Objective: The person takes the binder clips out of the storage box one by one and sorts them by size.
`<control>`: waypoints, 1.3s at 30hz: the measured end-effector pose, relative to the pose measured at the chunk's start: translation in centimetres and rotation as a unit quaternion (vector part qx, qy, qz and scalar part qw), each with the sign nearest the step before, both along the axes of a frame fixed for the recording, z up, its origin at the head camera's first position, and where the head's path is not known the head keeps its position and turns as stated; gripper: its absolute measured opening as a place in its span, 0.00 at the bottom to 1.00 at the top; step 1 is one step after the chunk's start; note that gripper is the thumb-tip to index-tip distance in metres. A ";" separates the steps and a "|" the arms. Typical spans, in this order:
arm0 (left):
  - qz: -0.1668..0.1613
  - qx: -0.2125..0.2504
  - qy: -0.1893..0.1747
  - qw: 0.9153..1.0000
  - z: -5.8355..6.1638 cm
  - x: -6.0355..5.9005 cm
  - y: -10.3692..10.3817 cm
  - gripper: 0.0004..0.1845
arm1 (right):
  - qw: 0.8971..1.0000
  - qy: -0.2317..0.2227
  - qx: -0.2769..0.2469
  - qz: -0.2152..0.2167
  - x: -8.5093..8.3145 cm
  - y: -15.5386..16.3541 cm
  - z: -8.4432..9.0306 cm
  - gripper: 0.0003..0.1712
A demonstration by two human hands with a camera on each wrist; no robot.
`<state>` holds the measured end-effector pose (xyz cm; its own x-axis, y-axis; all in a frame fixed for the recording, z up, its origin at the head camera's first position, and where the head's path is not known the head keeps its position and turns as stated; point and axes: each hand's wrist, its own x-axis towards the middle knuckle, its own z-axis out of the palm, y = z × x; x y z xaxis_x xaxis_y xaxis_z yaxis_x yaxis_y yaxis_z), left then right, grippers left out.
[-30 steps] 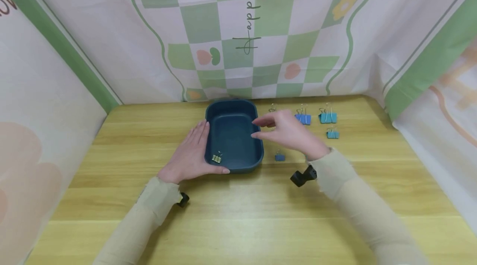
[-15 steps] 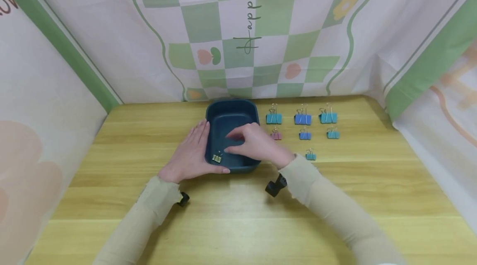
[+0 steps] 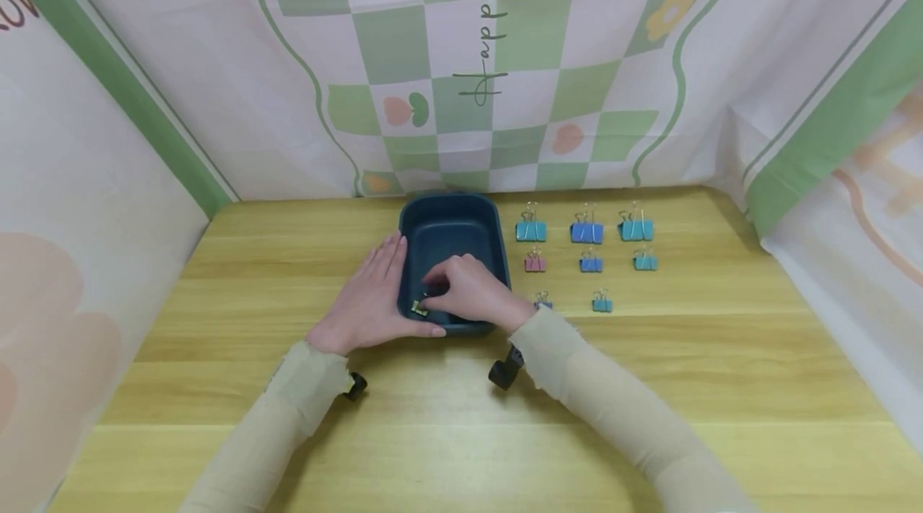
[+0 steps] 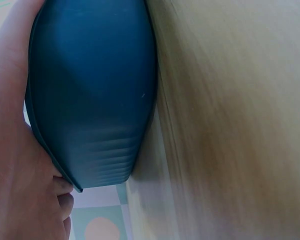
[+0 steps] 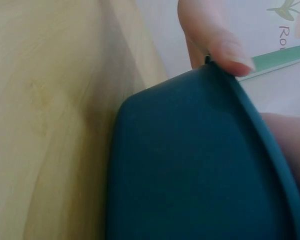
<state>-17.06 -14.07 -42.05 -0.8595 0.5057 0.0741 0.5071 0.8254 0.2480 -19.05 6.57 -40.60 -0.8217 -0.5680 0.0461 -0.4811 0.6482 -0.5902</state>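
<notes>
A dark blue tray [image 3: 450,208] sits at the middle back of the wooden table [image 3: 461,417]. My left hand [image 3: 385,288] lies flat against the tray's left wall, its thumb along the front rim. My right hand [image 3: 438,298] reaches into the tray's near left corner. Its curled fingertips pinch a small gold binder clip [image 3: 418,308] lying on the floor of the tray. The left wrist view shows the tray's outer wall [image 4: 90,100] against my palm [image 4: 15,195]. In the right wrist view the tray's wall [image 5: 190,165] fills the frame, with a fingertip [image 5: 217,40] on its rim.
Right of the tray, binder clips lie in rows: large teal [image 3: 530,230], blue [image 3: 587,232] and teal [image 3: 635,229]; smaller pink [image 3: 535,262], blue [image 3: 590,262] and teal [image 3: 645,260]; two small ones [image 3: 602,304] nearest. Patterned cloth walls the table on three sides.
My right hand came from above the clips at the tray's right, moved left and down into the tray, and its fingers closed on the gold clip. The left hand stayed put.
</notes>
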 end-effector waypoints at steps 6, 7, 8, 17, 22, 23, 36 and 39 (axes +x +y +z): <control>0.002 0.001 -0.008 1.000 0.0 0.0 0.0 0.78 | 1.000 -0.007 0.004 -0.008 -0.4 -0.6 -0.6 0.15; 0.003 0.001 -0.009 1.000 0.1 0.1 0.0 0.78 | 1.000 -0.006 0.005 -0.008 -0.5 -0.7 -0.7 0.15; 0.003 0.003 -0.009 1.000 0.1 0.1 0.0 0.78 | 1.000 -0.006 0.005 -0.008 -0.6 -0.8 -0.7 0.14; 0.002 0.003 -0.012 1.000 0.1 0.1 0.0 0.78 | 1.000 0.002 0.014 -0.013 -0.6 -1.1 -0.7 0.09; 0.000 0.001 -0.010 1.000 0.1 0.1 0.1 0.78 | 1.000 0.006 0.020 -0.014 -0.6 -1.1 -0.8 0.06; 0.000 0.001 -0.010 1.000 0.1 0.1 0.1 0.78 | 1.000 0.006 0.021 -0.014 -0.6 -1.1 -0.8 0.06; 0.000 0.004 -0.006 1.000 -0.1 0.1 0.0 0.78 | 1.000 0.010 0.012 -0.007 -0.6 -1.0 -0.8 0.02; 0.001 0.006 -0.007 1.000 0.0 0.1 0.1 0.78 | 1.000 0.012 0.009 -0.004 -0.6 -0.9 -0.7 0.02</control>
<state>-17.00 -13.99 -42.10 -0.8615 0.5032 0.0677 0.5018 0.8235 0.2645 -19.67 5.70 -41.31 -0.8248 -0.5626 0.0563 -0.4902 0.6619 -0.5671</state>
